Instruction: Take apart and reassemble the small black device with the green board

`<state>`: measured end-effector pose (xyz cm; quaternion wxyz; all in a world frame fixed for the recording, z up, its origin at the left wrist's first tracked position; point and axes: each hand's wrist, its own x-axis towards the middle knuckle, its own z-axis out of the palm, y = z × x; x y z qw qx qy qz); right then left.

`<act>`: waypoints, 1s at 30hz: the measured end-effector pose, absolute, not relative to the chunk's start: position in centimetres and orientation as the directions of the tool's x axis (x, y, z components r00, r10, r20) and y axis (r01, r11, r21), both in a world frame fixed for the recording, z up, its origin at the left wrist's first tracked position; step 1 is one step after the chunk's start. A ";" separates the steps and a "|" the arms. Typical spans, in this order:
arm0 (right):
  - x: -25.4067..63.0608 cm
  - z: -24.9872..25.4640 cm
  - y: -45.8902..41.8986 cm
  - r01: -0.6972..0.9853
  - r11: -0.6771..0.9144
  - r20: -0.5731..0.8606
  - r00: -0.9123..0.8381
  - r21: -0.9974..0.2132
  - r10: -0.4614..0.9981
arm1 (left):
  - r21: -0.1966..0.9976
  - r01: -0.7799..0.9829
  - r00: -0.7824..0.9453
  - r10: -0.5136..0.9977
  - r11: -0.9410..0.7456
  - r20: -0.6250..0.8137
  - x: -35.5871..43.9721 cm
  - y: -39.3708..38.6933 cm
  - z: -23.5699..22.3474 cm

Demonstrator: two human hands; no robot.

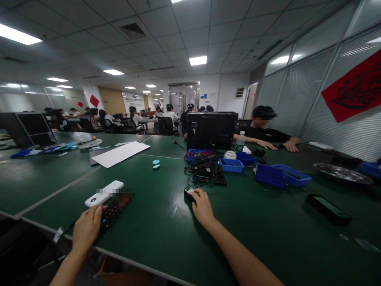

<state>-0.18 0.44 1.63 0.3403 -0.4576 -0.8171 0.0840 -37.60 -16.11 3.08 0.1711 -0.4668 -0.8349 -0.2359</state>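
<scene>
At the near left edge of the green table, my left hand (87,224) is closed on the side of a black keypad device (109,214) with rows of small buttons and one blue one. Its far end is blurred out. Just beyond it lies a long white device (104,193) with a dark round spot. Near the middle, my right hand (202,206) has its fingers curled over a small black box (188,195) with a greenish top, which rests on the table. The fingers partly cover this box.
Beyond my right hand lie tangled black cables (205,172), a blue tray (230,165) and a black computer case (212,129). Farther right are more blue bins (270,174), a metal tray (342,174) and a black case (329,208). A person (264,133) sits opposite; white sheet (122,154) at left.
</scene>
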 end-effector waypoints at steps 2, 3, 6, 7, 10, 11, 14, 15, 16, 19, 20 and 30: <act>-0.2 1.7 0.4 0.692 0.563 0.474 -0.349 -0.452 0.808 | 0.222 0.863 -0.500 0.706 0.453 0.502 -37.7 -16.1 3.0; -0.2 1.7 0.4 0.691 0.564 0.475 -0.349 -0.452 0.808 | 0.218 0.864 -0.498 0.709 0.454 0.500 -37.8 -16.1 2.9; -0.2 1.6 0.4 0.688 0.571 0.485 -0.349 -0.449 0.802 | 0.196 0.871 -0.484 0.722 0.450 0.495 -37.9 -16.1 2.8; -0.2 1.6 0.4 0.689 0.571 0.488 -0.347 -0.446 0.801 | 0.185 0.876 -0.474 0.730 0.445 0.492 -38.0 -16.0 2.7; -0.2 1.5 0.4 0.697 0.564 0.485 -0.343 -0.444 0.805 | 0.140 0.898 -0.430 0.763 0.417 0.482 -38.2 -15.9 2.5; -0.2 1.5 0.4 0.697 0.562 0.482 -0.342 -0.445 0.806 | 0.124 0.906 -0.412 0.776 0.405 0.477 -38.3 -15.9 2.5; -0.2 1.6 0.4 0.695 0.560 0.478 -0.342 -0.451 0.809 | 0.105 0.917 -0.388 0.795 0.386 0.467 -38.2 -15.9 2.7; -0.2 1.6 0.4 0.695 0.560 0.479 -0.341 -0.451 0.809 | 0.115 0.913 -0.397 0.789 0.392 0.469 -38.0 -15.9 2.8; -0.2 1.6 0.4 0.694 0.561 0.480 -0.340 -0.452 0.808 | 0.133 0.908 -0.411 0.776 0.398 0.479 -37.9 -16.0 2.9; -0.2 1.7 0.3 0.689 0.566 0.483 -0.344 -0.453 0.805 | 0.223 0.886 -0.459 0.712 0.406 0.531 -37.3 -16.5 3.2; -0.2 1.6 0.3 0.687 0.569 0.484 -0.346 -0.452 0.803 | 0.253 0.883 -0.467 0.696 0.394 0.545 -37.2 -16.7 3.2; -0.2 1.2 0.6 0.697 0.580 0.501 -0.355 -0.422 0.790 | 0.336 0.904 -0.420 0.705 0.266 0.571 -37.3 -17.9 1.8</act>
